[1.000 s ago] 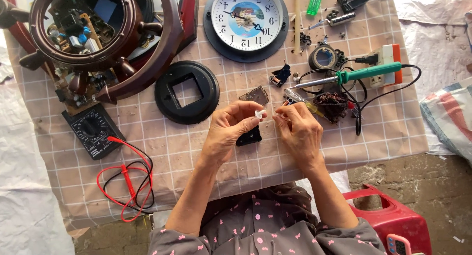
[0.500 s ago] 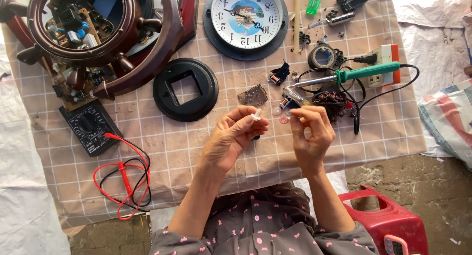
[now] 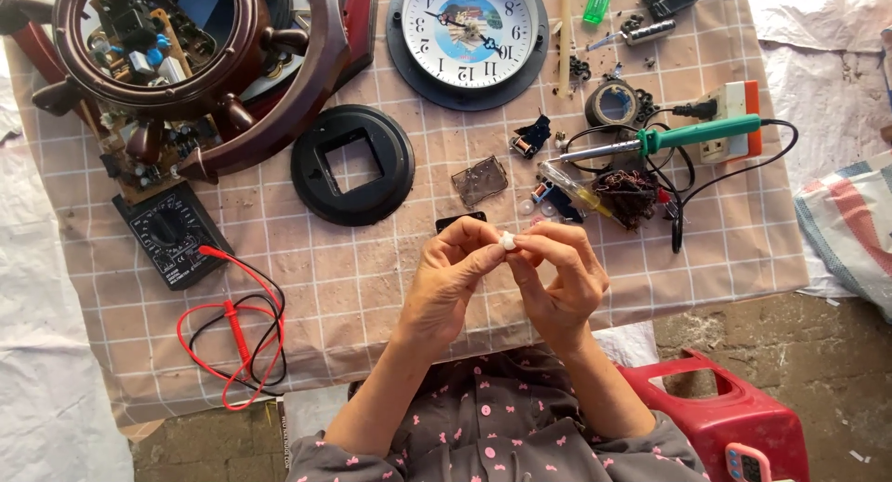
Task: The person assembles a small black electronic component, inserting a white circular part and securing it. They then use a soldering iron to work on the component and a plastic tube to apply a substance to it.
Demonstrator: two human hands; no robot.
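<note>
While both hands meet at frame centre, the checked cloth fills most of the view. Upper left: ship's-wheel frame with circuit boards inside. Top centre: wall clock. Below them, black ring; multimeter at left, red and black leads coiled below it. Right: green-handled soldering iron. Left hand and right hand both pinch a small white part between their fingertips, held above the cloth.

A checked beige cloth covers the ground, red plastic stool on bare earth
</note>
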